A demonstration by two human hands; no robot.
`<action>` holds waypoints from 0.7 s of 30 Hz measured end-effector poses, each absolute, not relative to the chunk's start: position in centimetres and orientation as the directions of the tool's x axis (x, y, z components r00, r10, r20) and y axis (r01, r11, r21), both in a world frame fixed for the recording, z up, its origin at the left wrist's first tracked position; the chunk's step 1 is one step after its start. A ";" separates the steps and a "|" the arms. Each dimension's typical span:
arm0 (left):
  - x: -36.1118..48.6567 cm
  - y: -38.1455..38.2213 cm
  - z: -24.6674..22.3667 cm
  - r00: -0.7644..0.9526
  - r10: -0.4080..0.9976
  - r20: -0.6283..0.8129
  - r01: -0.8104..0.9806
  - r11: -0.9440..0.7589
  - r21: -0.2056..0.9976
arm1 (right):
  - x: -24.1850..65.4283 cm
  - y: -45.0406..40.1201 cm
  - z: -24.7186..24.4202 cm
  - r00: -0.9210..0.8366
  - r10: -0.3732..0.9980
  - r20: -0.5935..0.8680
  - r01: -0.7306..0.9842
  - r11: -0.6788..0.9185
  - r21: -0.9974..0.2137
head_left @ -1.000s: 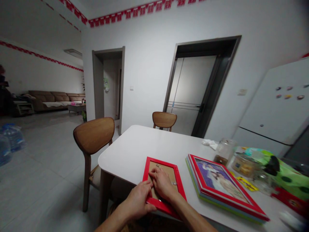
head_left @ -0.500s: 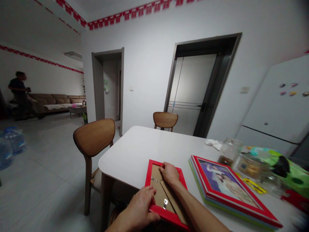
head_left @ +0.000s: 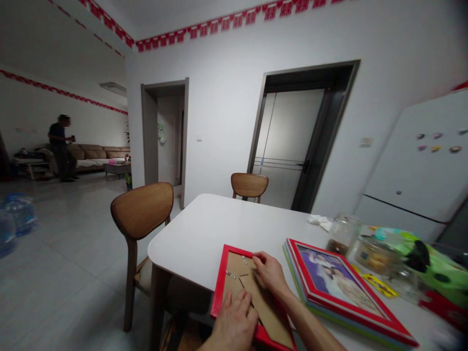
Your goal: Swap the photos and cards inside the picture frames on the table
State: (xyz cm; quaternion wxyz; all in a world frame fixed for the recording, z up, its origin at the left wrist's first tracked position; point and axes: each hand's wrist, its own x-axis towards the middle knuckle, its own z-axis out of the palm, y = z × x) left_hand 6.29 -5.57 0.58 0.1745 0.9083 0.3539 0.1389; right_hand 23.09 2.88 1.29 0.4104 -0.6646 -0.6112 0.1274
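A red picture frame (head_left: 220, 285) lies face down at the near edge of the white table, its brown backboard (head_left: 239, 265) and small metal fittings showing. My left hand (head_left: 236, 317) rests with fingers stretched flat on the lower part of the backboard, covering some of it. At the far right corner, my right hand (head_left: 270, 273) has its fingers bent and closed on the frame's edge; the fingertips' undersides are hidden. To the right lies a stack of frames, topped by a red frame with a photo (head_left: 340, 282) of people in white clothes.
Glass jars (head_left: 343, 231), a yellow item (head_left: 380, 285) and a green plastic bag (head_left: 435, 263) crowd the right side of the white table (head_left: 223, 219). Wooden chairs (head_left: 144, 209) stand at its left and far sides. A person (head_left: 60, 146) stands far left near a sofa.
My left hand has gone from the frame's lower left edge onto the backboard. My right hand has shifted right to the far right edge. The distant person has moved right.
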 end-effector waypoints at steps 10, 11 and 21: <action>5.6 -4.8 5.6 0.244 0.864 0.440 0.229 -0.492 0.840 | 22.9 -2.6 1.7 0.440 0.897 -0.047 -0.039 -0.034 -0.999; 5.9 -4.6 6.0 0.157 0.892 0.424 0.115 -0.443 0.889 | 21.6 -3.0 1.5 0.359 0.925 -0.122 -0.134 -0.078 -0.988; 4.1 -3.9 1.9 0.009 0.996 0.084 -0.541 -0.066 0.838 | 21.2 -3.0 1.3 0.323 0.946 -0.029 -0.205 0.040 -0.978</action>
